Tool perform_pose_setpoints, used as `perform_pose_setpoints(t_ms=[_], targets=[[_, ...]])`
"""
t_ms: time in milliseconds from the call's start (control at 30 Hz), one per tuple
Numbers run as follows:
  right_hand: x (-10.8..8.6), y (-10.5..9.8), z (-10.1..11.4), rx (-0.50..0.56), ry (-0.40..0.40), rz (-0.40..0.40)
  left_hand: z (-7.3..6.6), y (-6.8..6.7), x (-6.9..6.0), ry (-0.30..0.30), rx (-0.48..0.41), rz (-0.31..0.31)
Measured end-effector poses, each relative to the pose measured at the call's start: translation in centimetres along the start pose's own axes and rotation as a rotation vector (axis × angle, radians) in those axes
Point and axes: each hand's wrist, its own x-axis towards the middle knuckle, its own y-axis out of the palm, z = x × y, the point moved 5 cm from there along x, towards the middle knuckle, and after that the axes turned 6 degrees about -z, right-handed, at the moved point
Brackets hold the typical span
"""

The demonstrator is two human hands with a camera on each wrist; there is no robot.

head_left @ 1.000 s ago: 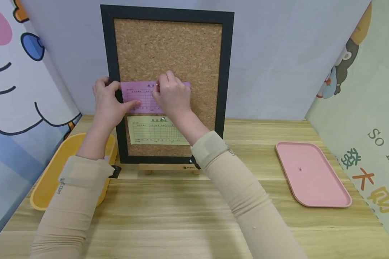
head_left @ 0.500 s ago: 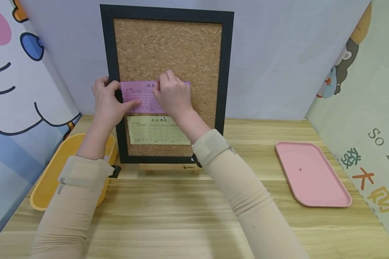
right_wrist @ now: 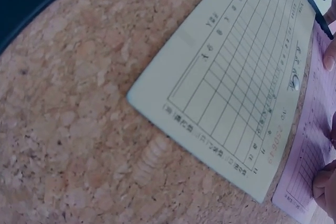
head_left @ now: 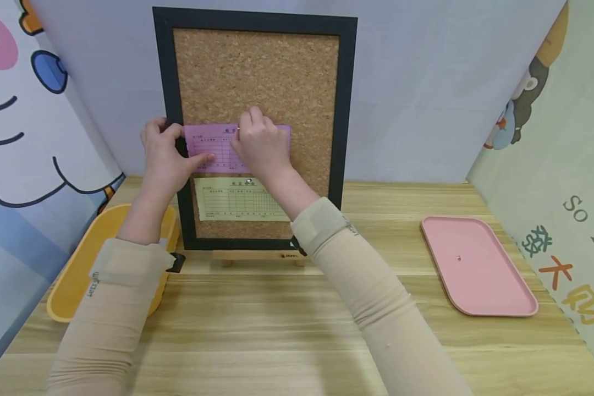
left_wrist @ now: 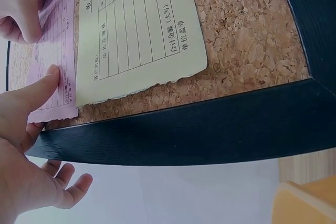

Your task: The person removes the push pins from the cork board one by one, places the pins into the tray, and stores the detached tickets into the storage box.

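A purple receipt slip [head_left: 208,144] lies against the cork board [head_left: 257,77], just above a yellow receipt slip [head_left: 227,201]. A metal thumbtack [head_left: 248,181] sits in the yellow slip's top edge. My left hand [head_left: 165,159] holds the purple slip at its left end, thumb on the paper and other fingers at the frame's edge. In the left wrist view, some of these fingers reach past the black frame [left_wrist: 173,135]. My right hand [head_left: 264,143] pinches a tiny shiny thumbtack [head_left: 238,128] at the purple slip's top middle; the fingers mostly hide it.
The board stands on a small wooden easel [head_left: 257,255]. A yellow tray [head_left: 74,269] lies at the left, partly under my left arm. At the right, a pink tray [head_left: 485,280] bears one small thumbtack [head_left: 458,258]. Both stand on a wood-grain table [head_left: 257,330].
My right hand shifts very slightly at the purple slip's top edge, its fingers turning a little. The left hand and both slips stay in place.
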Motion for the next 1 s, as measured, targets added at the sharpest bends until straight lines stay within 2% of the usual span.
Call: perform_pose_setpoints(t_ms=[133, 400, 567, 800, 1000], targets=[[-0.1, 0.0, 0.0, 0.021, -0.016, 0.008, 0.0, 0.0, 0.0, -0.001, 0.006, 0.000], [-0.2, -0.1, -0.4, 0.090, -0.005, -0.048, 0.0, 0.0, 0.0, 0.003, 0.001, -0.005], [-0.6, -0.2, -1.1, 0.136, 0.074, -0.068, 0.0, 0.0, 0.0, 0.003, 0.002, -0.003], [-1.2, 0.0, -1.4, 0.119, 0.174, -0.130, 0.0, 0.0, 0.0, -0.008, -0.013, -0.004], [-1.5, 0.4, -1.3, 0.124, 0.274, -0.127, 0.1, 0.1, -0.1, -0.025, -0.018, 0.001]])
